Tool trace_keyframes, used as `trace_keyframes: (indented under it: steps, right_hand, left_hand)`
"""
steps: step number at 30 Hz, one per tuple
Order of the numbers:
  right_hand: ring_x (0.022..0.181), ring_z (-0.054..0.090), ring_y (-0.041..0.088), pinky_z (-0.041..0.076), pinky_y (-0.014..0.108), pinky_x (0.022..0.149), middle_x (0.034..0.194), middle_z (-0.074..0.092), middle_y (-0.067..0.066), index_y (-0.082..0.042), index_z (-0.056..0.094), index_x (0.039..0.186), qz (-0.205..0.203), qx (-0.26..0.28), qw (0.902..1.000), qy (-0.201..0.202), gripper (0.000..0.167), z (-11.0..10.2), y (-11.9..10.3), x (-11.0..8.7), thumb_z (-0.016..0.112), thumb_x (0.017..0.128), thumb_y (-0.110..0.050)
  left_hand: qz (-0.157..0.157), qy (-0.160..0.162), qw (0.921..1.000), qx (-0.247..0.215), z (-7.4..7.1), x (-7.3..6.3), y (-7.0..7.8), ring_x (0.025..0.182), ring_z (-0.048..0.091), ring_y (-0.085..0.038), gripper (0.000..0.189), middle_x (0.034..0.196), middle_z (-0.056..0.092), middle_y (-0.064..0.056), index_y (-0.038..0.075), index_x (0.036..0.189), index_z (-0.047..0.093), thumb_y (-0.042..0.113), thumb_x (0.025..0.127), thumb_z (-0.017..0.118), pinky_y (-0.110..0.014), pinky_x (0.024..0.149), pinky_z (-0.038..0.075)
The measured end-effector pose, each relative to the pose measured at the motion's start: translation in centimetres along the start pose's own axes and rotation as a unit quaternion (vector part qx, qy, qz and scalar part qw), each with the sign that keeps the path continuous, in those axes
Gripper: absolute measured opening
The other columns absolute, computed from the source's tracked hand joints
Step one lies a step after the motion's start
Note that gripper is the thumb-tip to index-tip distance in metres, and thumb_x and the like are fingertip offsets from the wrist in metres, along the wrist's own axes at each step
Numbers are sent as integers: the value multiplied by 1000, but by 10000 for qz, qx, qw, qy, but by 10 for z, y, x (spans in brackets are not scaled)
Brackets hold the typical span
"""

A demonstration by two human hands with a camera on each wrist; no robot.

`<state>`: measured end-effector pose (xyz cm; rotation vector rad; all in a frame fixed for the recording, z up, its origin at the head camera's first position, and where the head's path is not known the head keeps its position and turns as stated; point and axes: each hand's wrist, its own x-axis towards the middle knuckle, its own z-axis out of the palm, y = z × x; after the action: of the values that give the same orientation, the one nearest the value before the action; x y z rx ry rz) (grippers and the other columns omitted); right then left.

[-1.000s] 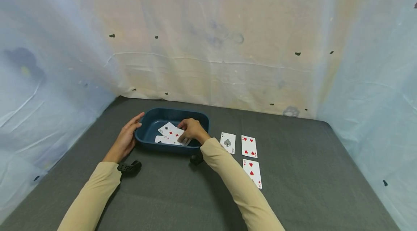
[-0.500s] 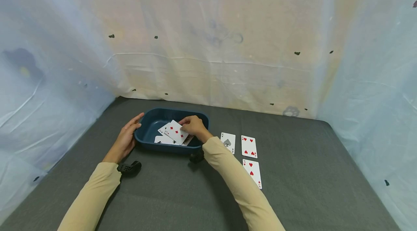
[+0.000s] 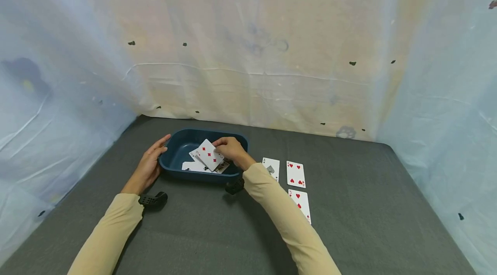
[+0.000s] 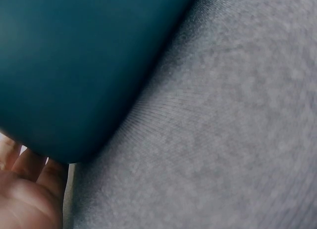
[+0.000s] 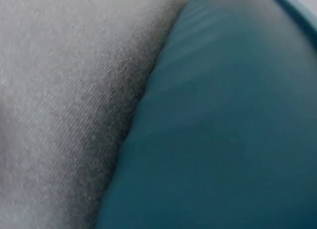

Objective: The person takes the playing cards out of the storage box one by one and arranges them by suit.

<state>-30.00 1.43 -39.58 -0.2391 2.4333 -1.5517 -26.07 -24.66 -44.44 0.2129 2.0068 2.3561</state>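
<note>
In the head view, my right hand (image 3: 231,149) reaches over the blue bin (image 3: 180,173) and pinches a three of diamonds (image 3: 206,151) by its right side. The card is held tilted above other playing cards in the bin, among them a white-faced card (image 3: 189,166) with black clubs and a partly covered picture card (image 3: 222,167). My left hand (image 3: 148,166) rests against the bin's left end with its fingers extended. In the left wrist view, fingers (image 4: 52,178) touch the bin's outer wall (image 4: 79,90). The right wrist view shows mostly the bin's outside (image 5: 198,130).
Right of the bin, an ace of spades (image 3: 270,165) and a four of hearts (image 3: 296,174) lie face up on the grey cloth-covered table (image 3: 369,206). A three of hearts (image 3: 300,201) lies nearer, partly behind the right sleeve (image 3: 285,223). A pale curtain (image 3: 248,94) hangs behind.
My right hand has lifted and turned the three of diamonds from the cards in the bin, uncovering more of the picture card. The left hand stays at the bin's end.
</note>
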Motion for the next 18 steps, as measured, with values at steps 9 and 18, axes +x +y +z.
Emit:
trace_keyframes:
  steps: [9, 18]
  right_hand:
    - [74, 60, 15, 51, 39, 73, 93, 66, 6, -2, 68, 107, 19, 1044, 9945, 26, 17, -3, -5, -7, 60, 93, -5]
    - [74, 58, 15, 45, 39, 69, 94, 66, 9, 2, 64, 113, -118, 1701, 9853, 77, 21, -12, -8, -19, 58, 94, -3]
  left_hand:
    - [45, 2, 10000, -86, -1, 1, -2, 140, 16, -26, 52, 162, 2, -10, 8, 156, 18, 17, 107, 36, -18, 88, 43]
    - [-6, 29, 10000, 13, 0, 2, -1, 142, 11, -28, 52, 162, 0, -9, 9, 156, 18, 17, 107, 35, -16, 88, 42]
